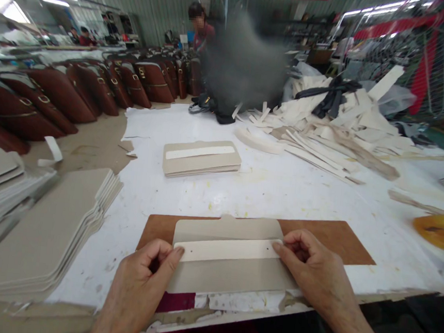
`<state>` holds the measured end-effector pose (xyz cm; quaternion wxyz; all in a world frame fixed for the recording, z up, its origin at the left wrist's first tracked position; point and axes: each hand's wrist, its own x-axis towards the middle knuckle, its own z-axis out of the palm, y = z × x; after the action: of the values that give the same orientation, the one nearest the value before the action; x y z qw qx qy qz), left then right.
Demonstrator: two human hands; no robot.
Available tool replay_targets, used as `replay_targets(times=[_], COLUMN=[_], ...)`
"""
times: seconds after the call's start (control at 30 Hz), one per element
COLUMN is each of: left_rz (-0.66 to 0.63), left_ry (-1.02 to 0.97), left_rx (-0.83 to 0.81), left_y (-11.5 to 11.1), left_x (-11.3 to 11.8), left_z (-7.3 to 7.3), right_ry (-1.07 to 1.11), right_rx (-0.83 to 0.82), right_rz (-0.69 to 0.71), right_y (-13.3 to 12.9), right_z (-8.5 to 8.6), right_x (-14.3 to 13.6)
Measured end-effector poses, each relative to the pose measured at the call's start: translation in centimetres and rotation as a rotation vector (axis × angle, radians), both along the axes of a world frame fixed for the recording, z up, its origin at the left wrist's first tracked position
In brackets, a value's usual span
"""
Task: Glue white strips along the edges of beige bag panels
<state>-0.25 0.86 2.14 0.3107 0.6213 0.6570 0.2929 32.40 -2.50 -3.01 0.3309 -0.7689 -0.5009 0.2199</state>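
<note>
L hand (136, 283) & R hand (316, 270), lower ctr: each grip pinched on white strip (226, 249). Prob. keeps it straight atop beige panel (231, 277).

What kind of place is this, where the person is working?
Probably a bag workshop: rows of brown bags, a heap of scraps and stacked panels suggest it.

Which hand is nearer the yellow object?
Right. The right hand, on the strip, is left of the yellow object; the left hand, also on the strip, is farther left.
</note>
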Motion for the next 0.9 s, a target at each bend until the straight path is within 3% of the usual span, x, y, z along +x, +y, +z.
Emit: replay_targets(times=[0.33,0.57,0.7,0.8,0.9], left_rz=[-0.029,0.006,-0.036,-0.04,-0.101], left_ry=[0.034,0.029,0.039,0.035,0.033], left_rx=[0.008,0.005,0.018,0.058,0.202], left_y=[0.4,0.4,0.4,0.4,0.2], left_x=[-0.5,-0.3,-0.3,-0.3,-0.2], left_z=[-0.8,-0.7,-0.8,-1.0,-1.2], right_ry=[-0.027,-0.051,-0.075,-0.104,-0.128], right_rx=[0.014,0.043,0.045,0.033,0.015], right_rz=[-0.01,-0.028,-0.025,-0.019,-0.022], right_y=[0.1,-0.5,-0.7,-0.6,-0.6], right_z=[0.4,2.0,2.6,2.8,2.8], right_x=[-0.4,-2.1,-2.6,-2.8,-2.8])
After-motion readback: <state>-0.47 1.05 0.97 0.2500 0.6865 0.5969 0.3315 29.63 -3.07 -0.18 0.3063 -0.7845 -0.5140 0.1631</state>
